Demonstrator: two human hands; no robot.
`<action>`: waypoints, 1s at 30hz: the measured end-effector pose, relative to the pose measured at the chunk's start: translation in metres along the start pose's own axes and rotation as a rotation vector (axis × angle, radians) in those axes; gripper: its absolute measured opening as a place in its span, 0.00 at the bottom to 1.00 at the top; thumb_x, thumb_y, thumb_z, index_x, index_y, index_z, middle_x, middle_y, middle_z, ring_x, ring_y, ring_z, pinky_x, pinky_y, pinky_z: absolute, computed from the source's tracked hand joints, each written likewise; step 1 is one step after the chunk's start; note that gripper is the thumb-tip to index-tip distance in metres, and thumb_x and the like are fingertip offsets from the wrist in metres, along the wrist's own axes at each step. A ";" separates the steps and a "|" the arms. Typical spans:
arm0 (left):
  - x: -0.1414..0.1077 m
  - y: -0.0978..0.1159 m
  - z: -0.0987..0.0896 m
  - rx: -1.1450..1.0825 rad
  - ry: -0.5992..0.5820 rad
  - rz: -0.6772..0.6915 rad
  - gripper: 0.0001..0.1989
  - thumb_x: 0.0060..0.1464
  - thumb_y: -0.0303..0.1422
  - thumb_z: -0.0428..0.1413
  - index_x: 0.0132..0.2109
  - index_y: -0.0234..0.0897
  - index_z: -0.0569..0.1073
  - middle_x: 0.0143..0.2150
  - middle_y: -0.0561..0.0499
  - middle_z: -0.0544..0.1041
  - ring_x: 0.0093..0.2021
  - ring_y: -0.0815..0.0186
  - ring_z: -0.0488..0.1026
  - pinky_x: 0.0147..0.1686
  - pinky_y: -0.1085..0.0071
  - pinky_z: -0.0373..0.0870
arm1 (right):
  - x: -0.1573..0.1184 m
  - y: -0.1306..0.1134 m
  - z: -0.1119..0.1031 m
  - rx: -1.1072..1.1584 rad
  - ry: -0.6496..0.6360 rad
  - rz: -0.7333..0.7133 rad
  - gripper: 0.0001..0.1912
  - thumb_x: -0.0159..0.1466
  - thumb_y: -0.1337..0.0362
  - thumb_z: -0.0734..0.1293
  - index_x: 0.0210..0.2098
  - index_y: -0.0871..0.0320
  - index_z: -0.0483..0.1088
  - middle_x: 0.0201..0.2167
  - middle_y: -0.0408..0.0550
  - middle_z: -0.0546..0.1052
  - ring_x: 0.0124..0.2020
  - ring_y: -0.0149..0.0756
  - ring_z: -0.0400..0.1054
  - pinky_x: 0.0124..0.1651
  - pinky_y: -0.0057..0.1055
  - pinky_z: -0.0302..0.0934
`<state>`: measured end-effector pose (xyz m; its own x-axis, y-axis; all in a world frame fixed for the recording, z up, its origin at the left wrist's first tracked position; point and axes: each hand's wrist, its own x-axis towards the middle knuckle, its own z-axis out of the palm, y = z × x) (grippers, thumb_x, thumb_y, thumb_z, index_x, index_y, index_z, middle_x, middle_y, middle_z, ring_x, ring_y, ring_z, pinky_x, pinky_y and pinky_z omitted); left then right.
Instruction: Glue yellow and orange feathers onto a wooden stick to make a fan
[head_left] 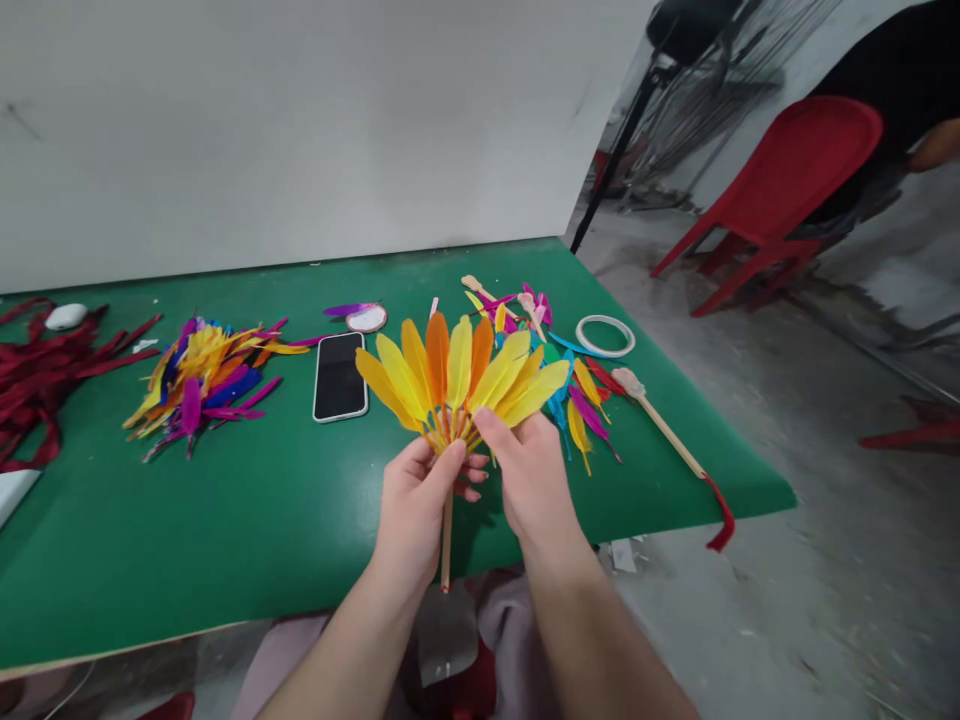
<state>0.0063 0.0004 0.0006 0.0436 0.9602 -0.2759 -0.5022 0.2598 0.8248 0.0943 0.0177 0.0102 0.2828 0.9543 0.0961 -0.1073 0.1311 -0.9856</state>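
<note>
The feather fan (pixel 459 365) is held over the near part of the green tabletop (pixel 337 520), tips pointed away from the person. The wooden stick (pixel 447 540) appears to be clamped with the quills in the left hand (pixel 405 490); the fan's right side is pinched by the right hand (pixel 532 465). Quills should be gripped low, spaced evenly and left uncrushed. Their attachment cannot be confirmed behind the fingers.

Single head camera, worn above the near edge of the green table (pixel 247 520); faces forward and down across it, close; hands at centre, chair (pixel 806 165) beyond its right side.
</note>
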 end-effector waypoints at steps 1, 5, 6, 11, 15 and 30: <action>0.000 0.000 -0.001 0.011 0.001 0.026 0.13 0.42 0.37 0.63 0.34 0.32 0.74 0.25 0.52 0.76 0.25 0.71 0.73 0.22 0.78 0.70 | -0.002 0.000 0.002 0.040 -0.035 0.085 0.16 0.53 0.53 0.69 0.28 0.61 0.72 0.18 0.42 0.73 0.15 0.26 0.63 0.14 0.22 0.58; 0.001 -0.002 -0.004 0.061 0.001 0.102 0.13 0.42 0.38 0.63 0.32 0.33 0.75 0.26 0.52 0.77 0.26 0.69 0.74 0.25 0.73 0.73 | -0.005 0.000 0.006 0.208 -0.084 0.271 0.17 0.49 0.53 0.72 0.24 0.63 0.71 0.16 0.41 0.71 0.15 0.24 0.61 0.12 0.19 0.55; 0.001 -0.002 -0.005 0.068 -0.003 0.111 0.14 0.41 0.39 0.63 0.32 0.33 0.75 0.26 0.52 0.77 0.25 0.69 0.74 0.25 0.73 0.73 | -0.006 0.000 0.006 0.225 -0.077 0.282 0.17 0.49 0.53 0.72 0.23 0.62 0.71 0.15 0.40 0.69 0.14 0.23 0.60 0.12 0.19 0.54; 0.001 -0.003 -0.007 0.091 -0.030 0.139 0.13 0.42 0.39 0.63 0.30 0.33 0.74 0.24 0.52 0.76 0.24 0.70 0.73 0.23 0.75 0.71 | -0.005 -0.001 0.006 0.240 -0.056 0.276 0.16 0.48 0.54 0.72 0.20 0.62 0.70 0.13 0.38 0.67 0.12 0.22 0.57 0.10 0.18 0.51; 0.001 -0.003 -0.007 0.104 -0.034 0.142 0.13 0.42 0.39 0.63 0.29 0.32 0.74 0.23 0.53 0.75 0.23 0.71 0.72 0.22 0.77 0.70 | -0.006 0.000 0.006 0.236 -0.041 0.253 0.15 0.49 0.54 0.72 0.21 0.61 0.71 0.14 0.38 0.68 0.13 0.21 0.58 0.11 0.17 0.52; 0.001 -0.003 -0.005 0.051 -0.059 0.087 0.13 0.41 0.37 0.64 0.31 0.32 0.74 0.26 0.50 0.77 0.24 0.68 0.75 0.20 0.75 0.72 | -0.003 0.002 0.006 0.242 0.082 0.248 0.17 0.47 0.53 0.73 0.24 0.60 0.70 0.16 0.40 0.72 0.12 0.24 0.62 0.10 0.18 0.54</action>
<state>0.0038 0.0005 -0.0043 0.0531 0.9833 -0.1740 -0.4616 0.1787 0.8689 0.0879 0.0165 0.0091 0.2943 0.9417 -0.1634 -0.4023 -0.0330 -0.9149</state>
